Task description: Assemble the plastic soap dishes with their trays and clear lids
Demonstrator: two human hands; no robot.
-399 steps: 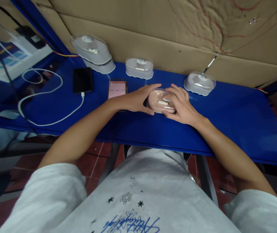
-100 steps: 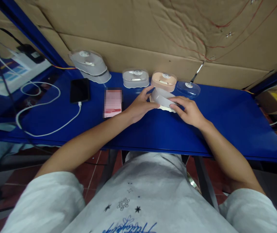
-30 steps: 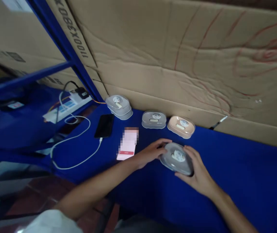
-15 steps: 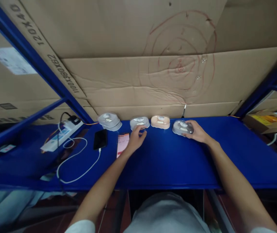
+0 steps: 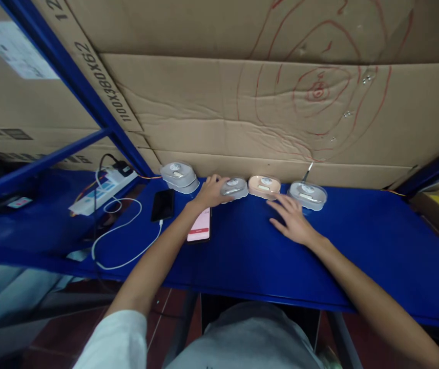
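My left hand is around the left end of a grey oval plastic case, its thumb and forefinger against the sides. Close to that case on its right lies a peach oval case. My right hand is open with fingers spread, its fingertips just in front of the peach case; whether they touch it I cannot tell. A further grey oval case stands right of that hand. At the left end of the row, two grey cases are stacked. All have clear covers and round white labels.
A phone with a pink screen lies under my left wrist. A black phone on a white cable is left of it, near a power strip. Cardboard backs the blue table. A pen-like tool leans there.
My right hand has let go of the rightmost grey case and moved left. My left hand has closed on its case, which sits slightly nearer the peach one. The view has shifted.
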